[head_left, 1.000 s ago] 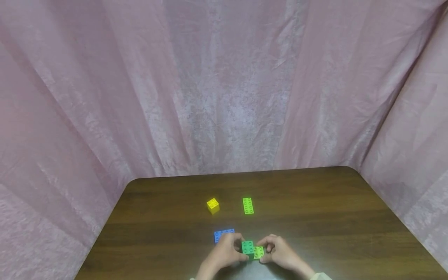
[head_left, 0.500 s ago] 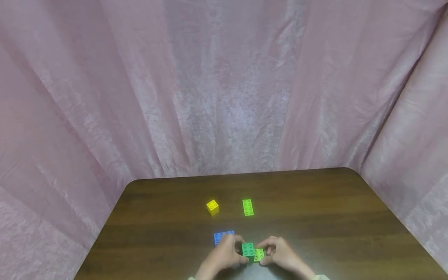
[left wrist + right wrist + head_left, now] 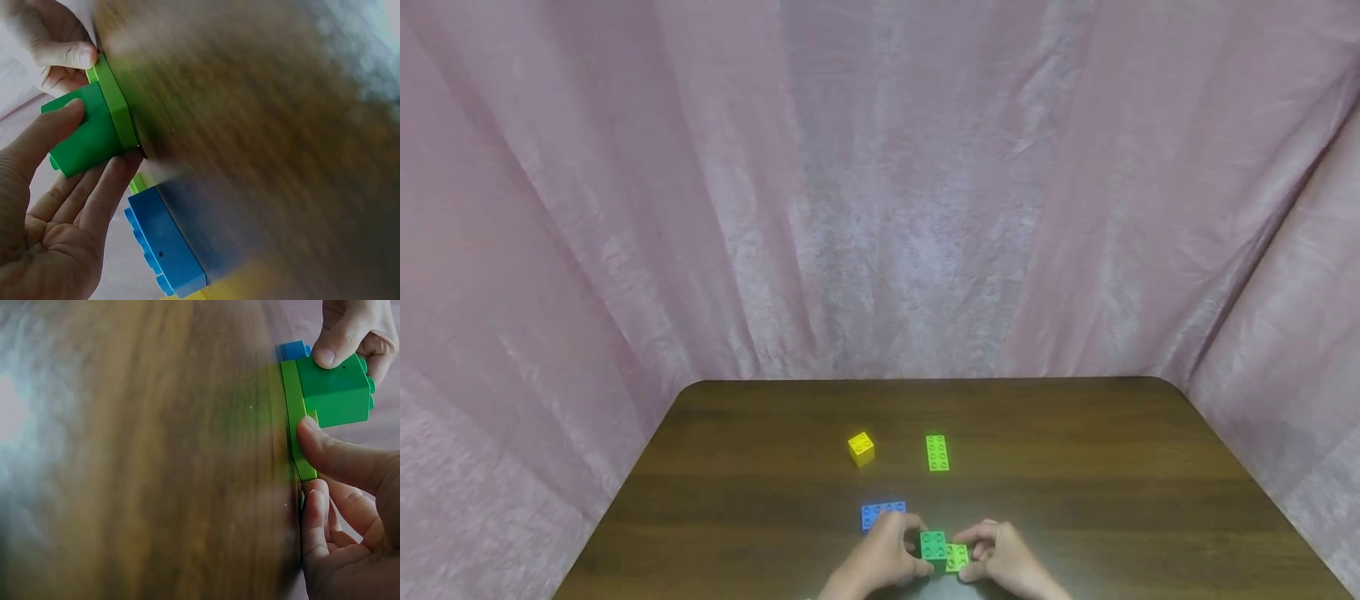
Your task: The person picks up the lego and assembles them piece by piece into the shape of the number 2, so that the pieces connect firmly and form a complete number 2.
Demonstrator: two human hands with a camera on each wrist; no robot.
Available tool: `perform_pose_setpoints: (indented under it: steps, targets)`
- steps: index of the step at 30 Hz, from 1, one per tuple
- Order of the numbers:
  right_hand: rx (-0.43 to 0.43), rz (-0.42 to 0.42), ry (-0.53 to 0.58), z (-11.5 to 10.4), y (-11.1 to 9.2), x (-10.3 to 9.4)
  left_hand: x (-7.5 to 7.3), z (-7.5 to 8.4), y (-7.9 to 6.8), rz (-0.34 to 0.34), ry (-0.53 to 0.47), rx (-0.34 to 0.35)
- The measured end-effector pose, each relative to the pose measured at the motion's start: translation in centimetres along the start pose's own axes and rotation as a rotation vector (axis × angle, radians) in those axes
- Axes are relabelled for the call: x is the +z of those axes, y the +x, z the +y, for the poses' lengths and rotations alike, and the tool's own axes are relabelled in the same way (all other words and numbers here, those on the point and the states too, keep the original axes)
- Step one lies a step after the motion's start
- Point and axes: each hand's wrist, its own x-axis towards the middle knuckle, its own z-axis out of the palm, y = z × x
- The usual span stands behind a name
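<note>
In the head view my left hand [image 3: 883,552] holds a green two-by-two brick [image 3: 933,546] between thumb and fingers. That brick sits on the left end of a thin lime-green plate [image 3: 957,560], whose right end shows bare studs. My right hand [image 3: 1006,558] pinches the plate's right end, thumb at the near side and fingers at the far side. From the left wrist, the green brick [image 3: 90,128] is seen flat against the plate [image 3: 114,103], low over the wood. The right wrist view shows my right thumb [image 3: 337,453] on the plate's edge.
Just beyond my left hand lies a blue two-by-four brick [image 3: 883,510], partly covered by that hand. Farther back on the brown table [image 3: 1075,467] are a yellow two-by-two brick [image 3: 861,450] and a second lime-green plate [image 3: 937,452]. Pink curtains [image 3: 910,208] hang behind.
The head view has tilted a little, so the whole scene sits slightly lower and to the right. Both hands keep their hold on the green brick and lime-green plate, nearly still.
</note>
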Motion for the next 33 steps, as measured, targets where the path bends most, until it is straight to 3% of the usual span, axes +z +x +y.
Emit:
perform_pose_setpoints:
  steps: [8,18,26,33]
  targets:
    - [-0.015,-0.012,0.029,-0.1,0.22,0.39,-0.23,-0.1,-0.38,0.003,0.01,-0.016]
    - [-0.03,0.021,0.005,-0.02,-0.18,0.15,-0.22,-0.39,0.05,-0.043,-0.078,0.026]
    - [-0.032,0.012,0.026,0.15,-0.34,0.56,-0.03,-0.68,-0.6,-0.066,-0.069,-0.016]
    - [-0.009,0.036,0.03,0.33,-0.27,0.19,-0.33,-0.33,-0.8,-0.056,-0.096,0.035]
